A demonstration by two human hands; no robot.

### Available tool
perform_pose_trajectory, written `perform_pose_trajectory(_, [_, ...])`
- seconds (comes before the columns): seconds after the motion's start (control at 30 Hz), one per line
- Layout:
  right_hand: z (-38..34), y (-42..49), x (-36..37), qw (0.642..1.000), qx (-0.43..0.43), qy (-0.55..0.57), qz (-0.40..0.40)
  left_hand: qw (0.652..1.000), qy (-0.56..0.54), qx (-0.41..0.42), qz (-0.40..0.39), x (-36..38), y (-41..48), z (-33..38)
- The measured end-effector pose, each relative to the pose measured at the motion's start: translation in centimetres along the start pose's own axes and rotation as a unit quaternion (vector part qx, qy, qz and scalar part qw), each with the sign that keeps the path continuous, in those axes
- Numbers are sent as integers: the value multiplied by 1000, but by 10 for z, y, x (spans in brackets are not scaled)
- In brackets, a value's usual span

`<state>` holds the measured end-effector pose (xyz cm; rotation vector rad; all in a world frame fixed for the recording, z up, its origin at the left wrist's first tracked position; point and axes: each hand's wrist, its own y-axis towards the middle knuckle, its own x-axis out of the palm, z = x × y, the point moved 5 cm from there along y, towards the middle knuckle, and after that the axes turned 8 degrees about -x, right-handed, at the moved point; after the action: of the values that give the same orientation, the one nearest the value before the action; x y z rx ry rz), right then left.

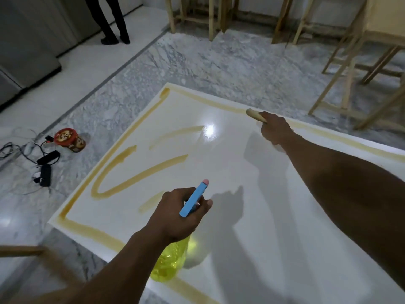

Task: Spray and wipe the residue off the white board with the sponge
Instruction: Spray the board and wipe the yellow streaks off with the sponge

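A grey-veined marble floor [197, 62] fills the view from above. On it lies a large glossy rectangular white board [219, 150], flat, with a lamp glare near its middle. Yellow-brown residue [140, 174] runs as a band along the board's edges and as a U-shaped streak and shorter strokes across its left half.

The person's 2 bare arms reach over the board. The left hand [177, 216] hovers above the near left part, fingers curled round the neck of a translucent yellow plastic spray bottle [171, 260] with a blue trigger head and pink nozzle pointing away. The right hand [275, 128] is at the far edge, fingers closed round a tan sponge [254, 114] whose end sits on the residue band.

Left of the board stand a red lidded tin [69, 139] and black power adapters [47, 159] with cables. Pale wooden frames [341, 62] stand behind.
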<state>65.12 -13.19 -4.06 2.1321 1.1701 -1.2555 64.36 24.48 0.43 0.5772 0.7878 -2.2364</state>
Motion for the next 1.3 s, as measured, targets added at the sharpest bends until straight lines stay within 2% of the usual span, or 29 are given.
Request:
perform_pose_trajectory(0.1, [14,-9,78,994,-18,-51,-96,1000,10,-17,14,1,1,-13])
perform_pose_trajectory(0.13, [15,-21,103,991,-24,-77,-106,1000,10,-21,16,1,-1,-17])
perform_pose_trajectory(0.23, [9,-62,147,992,-58,-104,-50,999,9,-30,14,-4,-10,-25])
perform_pose_trajectory(0.43, [-43,-185,187,989,-117,-67,-53,1000,-3,-18,5,-20,-45,-35])
perform_pose_trajectory(0.5, [-67,-246,208,984,-157,-46,-66,1000,-4,-3,-5,-26,-61,-40])
perform_pose_trajectory(0.57, [-89,-298,225,984,-162,7,-74,1000,-10,11,-11,-32,-77,-45])
perform_pose_trajectory(0.67, [-125,-333,222,979,-94,133,-121,999,-10,21,-21,-34,-91,-58])
perform_pose_trajectory(0.73, [-143,-353,200,953,-4,259,-160,999,-2,32,-37,-35,-103,-64])
perform_pose_trajectory(0.8, [-138,-359,177,897,120,396,-157,998,-2,33,-54,-30,-108,-67])
perform_pose_trajectory(0.9, [-100,-362,153,757,256,587,-133,997,3,38,-74,-21,-109,-58])
perform_pose_trajectory(0.93, [-88,-362,144,718,277,624,-134,996,11,42,-78,-17,-108,-52])
perform_pose_trajectory(0.97, [-78,-361,134,696,287,644,-139,995,19,47,-82,-12,-106,-45])
perform_pose_trajectory(1.0, [-69,-358,121,682,288,658,-140,994,27,52,-88,-6,-104,-37])
perform_pose_trajectory(1.23, [-33,-308,52,661,251,692,-142,985,57,44,-157,33,-80,18])
perform_pose_trajectory(1.3, [-28,-299,40,667,260,681,-154,981,87,44,-171,42,-76,32])
